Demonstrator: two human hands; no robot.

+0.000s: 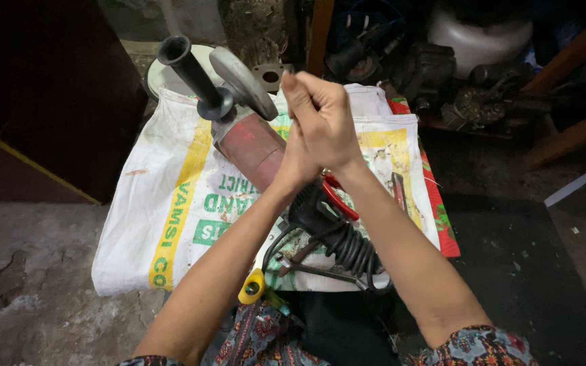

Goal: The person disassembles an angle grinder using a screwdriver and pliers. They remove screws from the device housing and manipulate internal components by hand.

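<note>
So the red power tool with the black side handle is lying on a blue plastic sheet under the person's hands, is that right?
Not quite. The head view shows the red power tool, black side handle included, lying on a white woven sack with yellow stripes, not a blue sheet. Both hands are clasped together above it.

This is a rough repair workshop, with the work done low on a cracked, dusty concrete floor (28, 271). A worn woven sack (171, 203) is spread out as a work mat, and on it lie a red angle grinder (249, 139) with a black side handle (191, 74), its coiled cord (347, 244) and red-handled pliers (339, 200). Behind the sack, greasy dark machine parts (442, 74) are heaped together among wooden beams (571, 135).
</note>
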